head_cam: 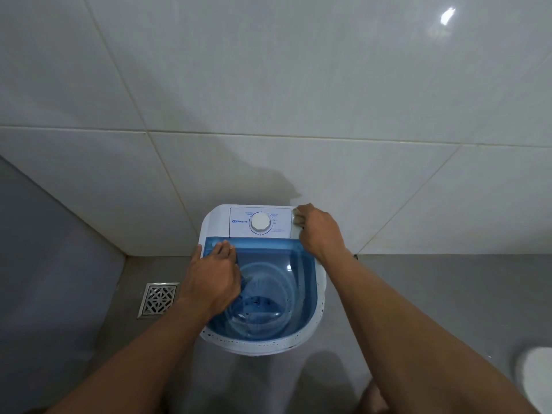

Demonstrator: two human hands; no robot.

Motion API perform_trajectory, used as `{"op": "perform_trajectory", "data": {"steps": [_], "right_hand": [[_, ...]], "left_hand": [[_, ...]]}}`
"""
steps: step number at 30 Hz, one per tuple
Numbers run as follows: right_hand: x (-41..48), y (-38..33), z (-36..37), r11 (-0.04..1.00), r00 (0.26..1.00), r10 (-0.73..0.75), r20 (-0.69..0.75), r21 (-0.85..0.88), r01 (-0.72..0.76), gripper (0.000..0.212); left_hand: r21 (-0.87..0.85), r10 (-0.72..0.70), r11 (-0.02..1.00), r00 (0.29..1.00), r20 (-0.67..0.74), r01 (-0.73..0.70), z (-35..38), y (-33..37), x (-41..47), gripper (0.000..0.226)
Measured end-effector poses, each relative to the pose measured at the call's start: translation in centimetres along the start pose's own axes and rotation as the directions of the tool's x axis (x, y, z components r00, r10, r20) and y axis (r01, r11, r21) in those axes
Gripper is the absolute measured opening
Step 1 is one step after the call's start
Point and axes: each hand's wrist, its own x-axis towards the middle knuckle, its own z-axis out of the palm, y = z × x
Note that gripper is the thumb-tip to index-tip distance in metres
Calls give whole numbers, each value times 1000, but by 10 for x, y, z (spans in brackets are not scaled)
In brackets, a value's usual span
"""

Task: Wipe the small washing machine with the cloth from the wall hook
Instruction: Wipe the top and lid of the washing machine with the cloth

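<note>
White wall tiles [268, 85] filled the upper view and met a grey floor [433, 294] just behind the small washing machine [310, 339], which stood tight against the wall with bare floor open on both sides. Left of it, a square metal floor drain [158, 300] sat near the corner, apart from the machine. The left hand [210, 279] lay flat, fingers spread, on the blue see-through lid [268, 291] at its left edge, holding nothing. The right hand [321, 231] pressed down at the back right corner of the white control panel [239, 225], beside the round dial [260, 222], fingers curled over a pale cloth [297, 219] that peeked out under them. Dark specks dotted the machine's white front rim.
</note>
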Motion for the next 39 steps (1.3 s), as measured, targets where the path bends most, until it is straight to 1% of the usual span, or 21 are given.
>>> {"op": "perform_trajectory", "data": {"steps": [3, 6, 11, 12, 14, 17, 19, 20, 21, 24, 26, 28, 30, 33, 36, 39], "right_hand": [[-3, 6, -5, 999, 999, 30, 30, 45, -31, 47], [-7, 10, -6, 996, 997, 79, 14, 43, -80, 40], [-22, 12, -7, 990, 990, 134, 37, 43, -136, 35], [-25, 11, -5, 987, 988, 152, 38, 51, -153, 30], [-30, 7, -3, 980, 982, 190, 19, 55, -191, 20], [-42, 6, 7, 970, 972, 234, -37, 80, -230, 17], [-54, 4, 20, 966, 966, 246, -77, 98, -238, 20], [-61, 3, 27, 973, 969, 224, -106, 84, -215, 27], [-66, 3, 35, 983, 974, 185, -131, 33, -182, 34], [-74, -4, 51, 983, 980, 65, -186, -160, -95, 56], [-76, -15, 55, 971, 982, 12, -189, -232, -57, 61], [-76, -27, 58, 969, 987, -63, -150, -247, 24, 62], [-71, -35, 58, 969, 986, -135, -100, -221, 110, 63], [-58, -38, 55, 955, 978, -203, -45, -230, 188, 71], [-48, -36, 52, 948, 977, -212, -39, -253, 195, 72], [-33, -35, 47, 958, 985, -165, -54, -248, 147, 72]], "left_hand": [[7, 2, 1000, 1000, 1, -2, 0, 0, -1, 62], [9, -4, 1000, 1000, 13, 4, 0, 1, 0, 57], [11, 0, 1000, 1000, 22, 0, -2, 2, 1, 55], [8, -1, 1000, 1000, 23, 1, -2, 2, 1, 55], [14, -1, 1000, 1000, 21, 0, -3, 1, 1, 55], [24, 1, 1000, 1000, 20, -1, -2, 0, 1, 54], [18, 2, 1000, 1000, 18, -3, -1, 0, 1, 54], [15, 3, 1000, 1000, 14, -3, -1, 0, 1, 54], [14, 1, 1000, 1000, 8, -1, -2, 0, 1, 53], [12, 1, 1000, 1000, -6, -1, -2, 0, 1, 54], [8, 4, 1000, 1000, 5, -4, -1, 0, 1, 54], [5, -2, 1000, 1000, 5, 2, -1, 0, 1, 55], [5, -5, 1000, 1000, 13, 5, -2, 1, 1, 55], [-4, 4, 1000, 1000, 20, -4, -2, 0, 3, 54], [-13, 7, 1000, 1000, 6, -7, -1, 0, 3, 54], [-17, 6, 1000, 1000, 12, -6, 1, -2, 3, 53]]}}
